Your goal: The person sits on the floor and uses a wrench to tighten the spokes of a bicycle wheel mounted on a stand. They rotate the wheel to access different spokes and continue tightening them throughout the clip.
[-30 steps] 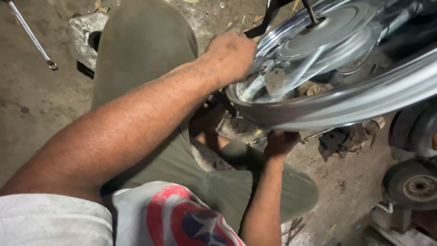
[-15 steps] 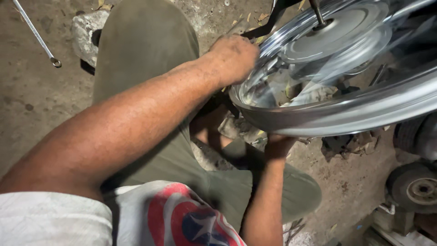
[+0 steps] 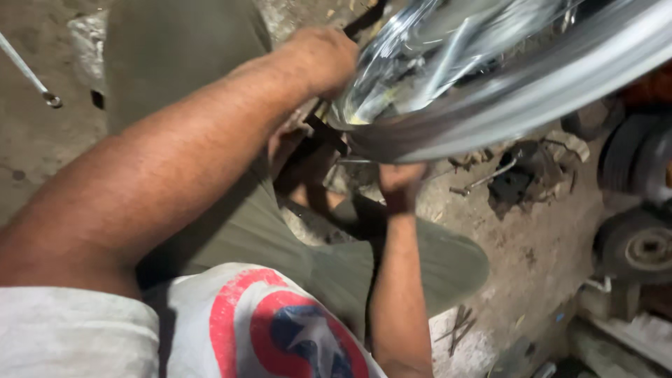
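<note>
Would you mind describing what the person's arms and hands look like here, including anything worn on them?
Both arms are bare from the upper arm down. The left hand and right hand wear no gloves, and no watch, ring or band shows. A short whitish-grey sleeve covers the left upper arm; it belongs to a T-shirt with a red-ringed round emblem and a white star on blue.

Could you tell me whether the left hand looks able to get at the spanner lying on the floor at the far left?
Probably yes: the left hand rests on the wheel rim, and only the raised knee lies between it and the spanner.
</note>
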{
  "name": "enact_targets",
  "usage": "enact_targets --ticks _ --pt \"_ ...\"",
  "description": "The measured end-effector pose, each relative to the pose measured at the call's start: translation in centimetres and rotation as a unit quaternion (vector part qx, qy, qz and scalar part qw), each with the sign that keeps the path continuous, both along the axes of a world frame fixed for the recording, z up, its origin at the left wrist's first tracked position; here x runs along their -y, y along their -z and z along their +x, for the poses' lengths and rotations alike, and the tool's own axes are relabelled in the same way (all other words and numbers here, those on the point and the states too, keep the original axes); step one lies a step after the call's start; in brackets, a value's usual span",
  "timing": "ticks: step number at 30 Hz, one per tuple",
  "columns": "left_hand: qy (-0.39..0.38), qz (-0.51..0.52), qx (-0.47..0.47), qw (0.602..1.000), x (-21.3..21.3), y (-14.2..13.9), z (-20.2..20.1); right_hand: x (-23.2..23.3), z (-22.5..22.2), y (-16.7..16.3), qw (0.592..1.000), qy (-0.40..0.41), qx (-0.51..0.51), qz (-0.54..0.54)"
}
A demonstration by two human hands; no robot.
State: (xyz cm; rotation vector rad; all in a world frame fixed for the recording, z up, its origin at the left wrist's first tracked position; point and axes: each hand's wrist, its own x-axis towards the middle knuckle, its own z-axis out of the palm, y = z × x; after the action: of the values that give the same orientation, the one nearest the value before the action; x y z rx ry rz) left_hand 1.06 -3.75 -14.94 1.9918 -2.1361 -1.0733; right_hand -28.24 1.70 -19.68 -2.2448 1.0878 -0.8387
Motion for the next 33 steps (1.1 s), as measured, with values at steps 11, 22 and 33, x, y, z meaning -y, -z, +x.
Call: enact_targets --ticks 11,22,33 --pt "0.036 -0.071 0.058 0.995 -0.4 0.7 1.4 0.5 3.8 -1.5 0.996 -0.036 -0.069 0.031" --pt "0.014 -0.192 -0.005 0.981 -3.4 -1.8 2.0 0.9 5.0 -0.6 0.995 0.017 -0.092 0.025" --pt "0.055 -0.152 0.021 0.987 -8.7 -5.1 1.3 1.0 3.9 1.0 0.998 -0.005 -0.065 -0.007"
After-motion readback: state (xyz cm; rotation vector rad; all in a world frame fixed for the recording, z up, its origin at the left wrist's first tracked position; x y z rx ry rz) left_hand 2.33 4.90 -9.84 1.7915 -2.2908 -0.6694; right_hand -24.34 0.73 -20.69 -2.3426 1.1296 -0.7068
